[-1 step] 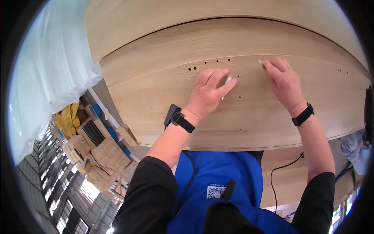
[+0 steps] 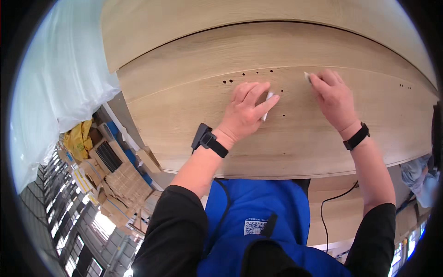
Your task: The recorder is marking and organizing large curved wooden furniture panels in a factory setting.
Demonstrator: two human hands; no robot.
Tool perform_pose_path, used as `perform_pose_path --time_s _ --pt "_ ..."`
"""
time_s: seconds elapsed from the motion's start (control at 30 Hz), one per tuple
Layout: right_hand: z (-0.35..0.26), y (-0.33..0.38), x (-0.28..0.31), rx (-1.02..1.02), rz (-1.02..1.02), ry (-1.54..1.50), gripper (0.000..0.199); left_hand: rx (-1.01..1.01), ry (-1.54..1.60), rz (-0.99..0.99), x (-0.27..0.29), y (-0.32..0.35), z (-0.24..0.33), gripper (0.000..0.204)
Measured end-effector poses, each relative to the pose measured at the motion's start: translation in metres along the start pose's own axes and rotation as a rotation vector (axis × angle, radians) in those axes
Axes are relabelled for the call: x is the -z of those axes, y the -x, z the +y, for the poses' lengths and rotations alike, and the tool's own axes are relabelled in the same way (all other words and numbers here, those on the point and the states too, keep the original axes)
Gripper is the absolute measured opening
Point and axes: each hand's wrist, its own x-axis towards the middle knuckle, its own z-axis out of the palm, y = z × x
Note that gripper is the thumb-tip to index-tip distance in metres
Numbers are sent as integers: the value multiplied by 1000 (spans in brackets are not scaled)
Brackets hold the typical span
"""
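Observation:
A broad wooden panel (image 2: 207, 134) with light grain lies in front of me, with several small dark drilled holes. Over its middle, my left hand (image 2: 245, 108) closes thumb and fingers on a slim white stick (image 2: 267, 106), just beside a few of the holes. My right hand (image 2: 333, 94) is further right, its thumb and forefinger pinched on a small piece with a pale tip (image 2: 306, 75). The tip points left, at or just above the panel; I cannot tell if it touches. The rest of that piece is hidden by my fingers.
Another wooden board (image 2: 198, 18) lies beyond the panel's far edge. Clear plastic wrapping (image 2: 60, 69) hangs at the left, above stacked cardboard (image 2: 127, 184) and a yellow bag (image 2: 79, 141). A black cable (image 2: 324, 217) dangles below the near edge.
My right hand and its pale-tipped piece have shifted slightly left. My left hand keeps its hold on the white stick and has hardly moved.

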Motion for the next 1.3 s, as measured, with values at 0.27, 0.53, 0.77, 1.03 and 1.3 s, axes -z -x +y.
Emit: perform_pose_path --time_s 0.27,0.53,0.77,1.03,1.3 --pt "-41 -21 -39 -9 -52 104 27 27 -13 -12 -15 25 -4 57" --pt "-56 -35 -47 -34 -174 327 36 91 -97 63 -22 28 -6 57" --pt "-54 -35 -45 4 -161 378 27 94 -132 30 -18 27 -8 53" --pt "-53 -27 -43 -129 -276 312 37 105 -118 24 -20 28 -6 56" --pt "-46 -12 -42 -114 -179 337 34 106 -152 21 -18 29 -6 56"
